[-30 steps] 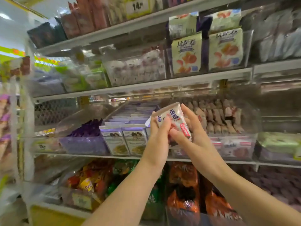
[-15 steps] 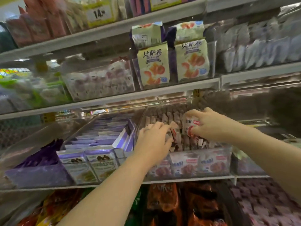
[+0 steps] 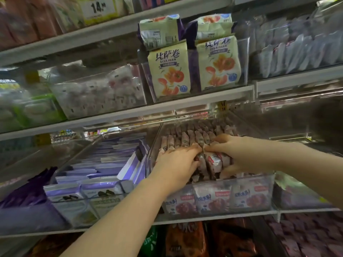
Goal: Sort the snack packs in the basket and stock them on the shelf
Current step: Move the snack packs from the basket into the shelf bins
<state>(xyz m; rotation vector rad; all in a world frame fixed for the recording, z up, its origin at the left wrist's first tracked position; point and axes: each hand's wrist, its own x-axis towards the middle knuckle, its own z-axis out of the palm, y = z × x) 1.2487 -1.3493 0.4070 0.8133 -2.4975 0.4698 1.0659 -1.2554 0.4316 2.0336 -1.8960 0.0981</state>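
Note:
Both hands reach into a clear plastic bin (image 3: pixel 213 182) on the middle shelf, packed with rows of small white snack packs with red and blue print. My right hand (image 3: pixel 239 156) grips one such snack pack (image 3: pixel 213 161) and holds it down among the front rows. My left hand (image 3: pixel 178 166) lies palm down beside it, fingers curled over the neighbouring packs and meeting the right hand's fingertips at the pack's top edge. The basket is out of view.
A bin of purple-and-white packs (image 3: pixel 89 184) sits left of the working bin. On the shelf above stand yellow pizza-roll bags (image 3: pixel 168 71) in a clear bin. Orange bags (image 3: pixel 187 240) fill the shelf below. The shelf edge (image 3: pixel 204 216) runs under my forearms.
The pack held up in front of the shelf a second ago has gone down into the bin; both hands now press in among the front rows, closer together.

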